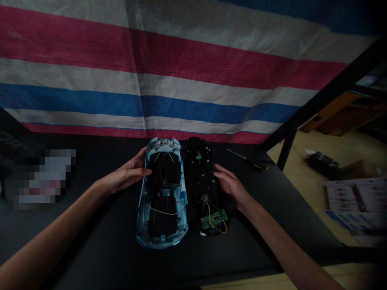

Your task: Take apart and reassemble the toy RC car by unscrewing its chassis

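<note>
The left hand [128, 173] grips the left rim of an upturned blue car shell [183, 209], thumb over the edge, while the right hand [234, 187] has its fingers closed on the right side of the black chassis [198, 183], the 2 parts lying side by side on a dark table [278, 213]. A striped sheet [193, 100] walls off the far edge, and a screwdriver [254, 164] lies just beyond the right hand. A pixelated item [46, 179] sits well to the left, and beyond the slanting black frame [302, 114], flat packs [350, 197] lie on the floor [294, 181].
</note>
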`<state>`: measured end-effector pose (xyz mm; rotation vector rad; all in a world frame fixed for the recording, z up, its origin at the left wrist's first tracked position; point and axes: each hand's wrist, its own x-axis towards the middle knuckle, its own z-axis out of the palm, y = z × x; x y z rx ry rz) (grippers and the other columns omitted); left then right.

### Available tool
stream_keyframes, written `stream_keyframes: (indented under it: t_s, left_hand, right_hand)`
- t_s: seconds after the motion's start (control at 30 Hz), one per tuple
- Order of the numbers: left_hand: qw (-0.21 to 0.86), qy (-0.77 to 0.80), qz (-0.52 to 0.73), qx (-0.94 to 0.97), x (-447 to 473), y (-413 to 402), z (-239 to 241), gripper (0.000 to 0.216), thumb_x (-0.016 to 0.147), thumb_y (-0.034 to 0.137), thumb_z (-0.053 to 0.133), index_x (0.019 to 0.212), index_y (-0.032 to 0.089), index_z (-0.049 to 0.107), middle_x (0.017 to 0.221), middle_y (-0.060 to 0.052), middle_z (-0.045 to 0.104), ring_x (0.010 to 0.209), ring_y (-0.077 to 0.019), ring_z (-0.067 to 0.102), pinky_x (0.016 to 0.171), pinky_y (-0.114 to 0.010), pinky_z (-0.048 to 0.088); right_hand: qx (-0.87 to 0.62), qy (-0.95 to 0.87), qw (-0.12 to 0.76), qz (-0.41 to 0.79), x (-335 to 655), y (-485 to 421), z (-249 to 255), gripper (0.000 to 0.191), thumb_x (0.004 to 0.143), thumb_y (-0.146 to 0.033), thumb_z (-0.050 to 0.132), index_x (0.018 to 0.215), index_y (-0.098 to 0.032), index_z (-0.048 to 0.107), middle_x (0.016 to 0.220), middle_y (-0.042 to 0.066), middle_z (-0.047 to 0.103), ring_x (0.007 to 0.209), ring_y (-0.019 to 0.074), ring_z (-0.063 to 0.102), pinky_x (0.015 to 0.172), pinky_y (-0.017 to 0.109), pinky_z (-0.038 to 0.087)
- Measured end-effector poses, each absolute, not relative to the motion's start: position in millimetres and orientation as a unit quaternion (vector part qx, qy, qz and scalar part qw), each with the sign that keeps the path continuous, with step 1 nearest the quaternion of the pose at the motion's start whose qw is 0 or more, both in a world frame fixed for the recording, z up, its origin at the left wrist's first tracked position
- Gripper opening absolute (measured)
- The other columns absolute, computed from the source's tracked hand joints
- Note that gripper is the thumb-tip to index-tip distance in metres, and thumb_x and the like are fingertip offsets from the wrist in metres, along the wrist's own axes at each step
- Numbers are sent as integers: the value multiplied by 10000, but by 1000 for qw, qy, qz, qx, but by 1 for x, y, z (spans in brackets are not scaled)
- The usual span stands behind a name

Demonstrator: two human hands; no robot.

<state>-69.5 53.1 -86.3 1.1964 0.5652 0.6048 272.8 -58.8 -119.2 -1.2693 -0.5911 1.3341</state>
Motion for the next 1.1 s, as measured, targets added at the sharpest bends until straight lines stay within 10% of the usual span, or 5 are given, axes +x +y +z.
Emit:
stream_keyframes:
  t_s: [1.1]
  left_hand:
    - [748,259,271,548,-71,54,-89,911,869,224,783,1632,423,328,1514,-64,622,1341,-329,632,1115,-438,541]
  right_hand:
    - [-534,-239,575,571,271,-60,-117,387,749,-331,838,1125,-328,745,1088,-15,823,1212,278,716,1078,474,531]
